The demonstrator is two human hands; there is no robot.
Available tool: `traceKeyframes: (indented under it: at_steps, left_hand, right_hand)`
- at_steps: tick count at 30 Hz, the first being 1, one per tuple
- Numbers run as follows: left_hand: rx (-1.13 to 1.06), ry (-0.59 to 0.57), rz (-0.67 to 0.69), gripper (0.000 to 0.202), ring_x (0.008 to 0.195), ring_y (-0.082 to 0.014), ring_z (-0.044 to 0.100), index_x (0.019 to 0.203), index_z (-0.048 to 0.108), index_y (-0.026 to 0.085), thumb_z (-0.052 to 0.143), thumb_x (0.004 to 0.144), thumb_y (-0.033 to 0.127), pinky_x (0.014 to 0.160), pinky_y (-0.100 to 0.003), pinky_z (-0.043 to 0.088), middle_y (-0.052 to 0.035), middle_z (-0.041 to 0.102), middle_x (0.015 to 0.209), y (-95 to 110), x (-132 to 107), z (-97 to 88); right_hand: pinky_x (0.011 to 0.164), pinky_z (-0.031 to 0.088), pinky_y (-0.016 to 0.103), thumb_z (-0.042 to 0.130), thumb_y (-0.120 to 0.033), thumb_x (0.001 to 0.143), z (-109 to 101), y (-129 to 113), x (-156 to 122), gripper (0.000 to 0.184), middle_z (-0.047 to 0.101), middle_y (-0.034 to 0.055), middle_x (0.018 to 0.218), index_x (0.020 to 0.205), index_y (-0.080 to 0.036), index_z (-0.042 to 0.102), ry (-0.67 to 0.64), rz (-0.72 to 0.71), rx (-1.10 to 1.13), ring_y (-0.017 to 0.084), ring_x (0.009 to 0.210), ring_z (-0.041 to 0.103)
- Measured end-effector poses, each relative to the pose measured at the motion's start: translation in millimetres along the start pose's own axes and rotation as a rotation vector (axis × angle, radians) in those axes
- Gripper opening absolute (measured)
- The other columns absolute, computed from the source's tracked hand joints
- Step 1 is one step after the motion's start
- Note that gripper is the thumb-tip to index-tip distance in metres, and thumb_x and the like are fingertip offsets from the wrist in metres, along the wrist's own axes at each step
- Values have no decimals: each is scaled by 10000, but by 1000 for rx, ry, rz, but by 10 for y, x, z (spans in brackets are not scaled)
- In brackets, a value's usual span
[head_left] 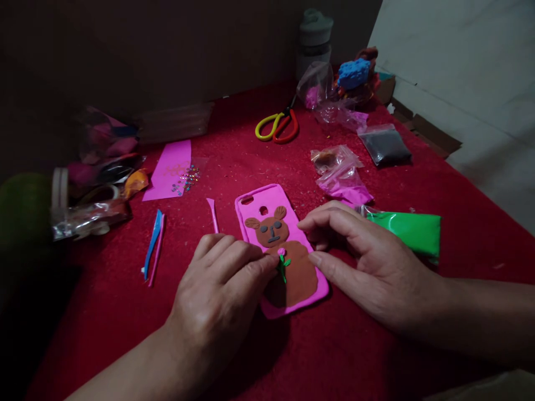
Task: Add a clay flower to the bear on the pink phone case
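Note:
A pink phone case (271,197) lies on the red cloth, with a brown clay bear (297,278) on its back. The bear has round ears and a dark grey clay face (271,229). A small clay flower (282,253), pink with a green stem and leaves, sits on its chest. My left hand (225,278) is closed over the case's left side, its fingertips pressed together at the flower; what they pinch, if anything, is hidden. My right hand (368,262) rests at the right edge, thumb and fingers apart, fingertips touching the case.
A pink modelling tool (213,213) shows beyond my left knuckles. Blue (152,242) and pink sticks lie left. Scissors (278,127) lie behind the case. A green clay packet (412,231) is beside my right hand. Pink paper (169,167) with gems, several bags and a bottle (315,39) stand farther back.

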State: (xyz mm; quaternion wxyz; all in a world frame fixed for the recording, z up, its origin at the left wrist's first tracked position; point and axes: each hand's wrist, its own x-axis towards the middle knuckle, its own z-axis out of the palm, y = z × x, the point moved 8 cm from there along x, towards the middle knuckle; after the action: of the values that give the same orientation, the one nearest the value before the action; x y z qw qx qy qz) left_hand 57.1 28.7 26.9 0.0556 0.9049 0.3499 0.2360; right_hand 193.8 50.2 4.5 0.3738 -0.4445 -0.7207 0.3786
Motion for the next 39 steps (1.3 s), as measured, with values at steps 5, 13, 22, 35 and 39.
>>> traceKeyframes:
  at_steps: [5, 13, 22, 35, 39]
  left_hand:
    - [-3, 5, -13, 161, 696, -161, 506, 1008, 665, 131, 597, 878, 65, 659, -338, 358, -42, 664, 817, -7, 1, 1]
    - [29, -6, 15, 192, 710, -168, 505, 1076, 633, 107, 518, 925, 76, 661, -342, 367, -65, 648, 827, 26, -24, 1]
    - [141, -30, 97, 219, 764, -208, 482, 1106, 582, 56, 430, 949, 74, 685, -367, 376, -108, 626, 873, 113, -37, 27]
    - [198, -77, 139, 306, 780, -230, 474, 1158, 556, -22, 345, 953, 61, 732, -396, 379, -141, 611, 899, 213, -54, 14]
    - [170, -96, 96, 322, 795, -227, 488, 1206, 551, 8, 378, 938, 55, 727, -390, 370, -135, 614, 939, 175, -93, -25]
  right_hand:
    - [740, 483, 295, 517, -26, 841, 4, -17, 8, 221, 553, 57, 972, 1019, -148, 562, -12, -23, -8, 151, 873, 546]
    - [729, 480, 273, 511, -45, 864, -1, -36, 11, 184, 560, 52, 963, 1003, -148, 571, 5, -38, -14, 140, 871, 550]
    - [744, 479, 303, 513, -54, 869, 5, -22, 6, 187, 563, 54, 977, 1009, -170, 560, 5, -39, -37, 157, 885, 549]
    - [745, 475, 290, 510, -38, 874, 1, -49, 3, 190, 568, 47, 971, 988, -184, 553, 5, -86, -51, 155, 896, 541]
    - [762, 467, 276, 509, -30, 871, -7, -56, -6, 189, 564, 46, 971, 999, -158, 565, 8, -93, -56, 141, 905, 535]
